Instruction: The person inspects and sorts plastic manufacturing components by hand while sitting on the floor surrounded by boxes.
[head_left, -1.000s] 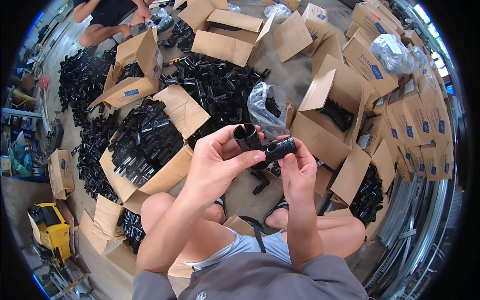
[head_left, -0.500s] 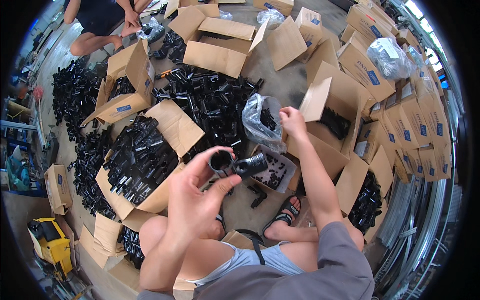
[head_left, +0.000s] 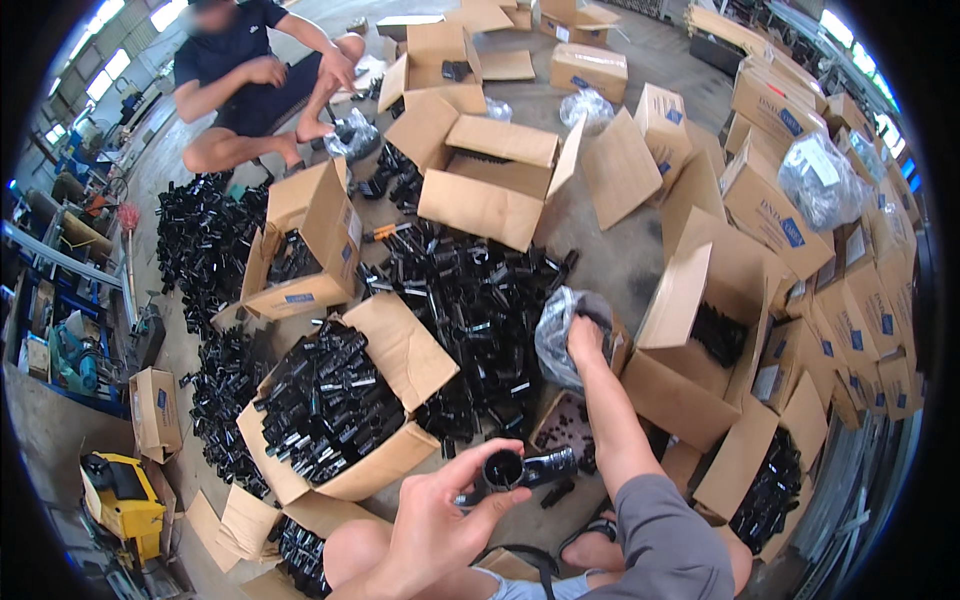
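In my left hand [head_left: 447,512] I hold a black tubular pipe fitting [head_left: 548,464] with a side branch, thumb and fingers pinched round its ring end, the open mouth facing up. My right hand [head_left: 584,334] reaches into a clear plastic bag [head_left: 556,350] of small dark parts; the bag hides its fingers. Below the bag, partly covered by my right forearm, stands a small tray [head_left: 548,432] scattered with small dark pieces. A large heap of black fittings [head_left: 487,325] lies just left of the bag.
An open carton [head_left: 330,478] full of black fittings is at the left, with another open carton [head_left: 690,395] at the right. Cartons [head_left: 765,215] are stacked far right. A seated person [head_left: 240,70] is at the far left. A yellow machine [head_left: 125,510] stands lower left.
My right hand has gone from above the bag's right edge down into the bag. The view has tilted up, showing more of the other person. My left hand still holds the fitting.
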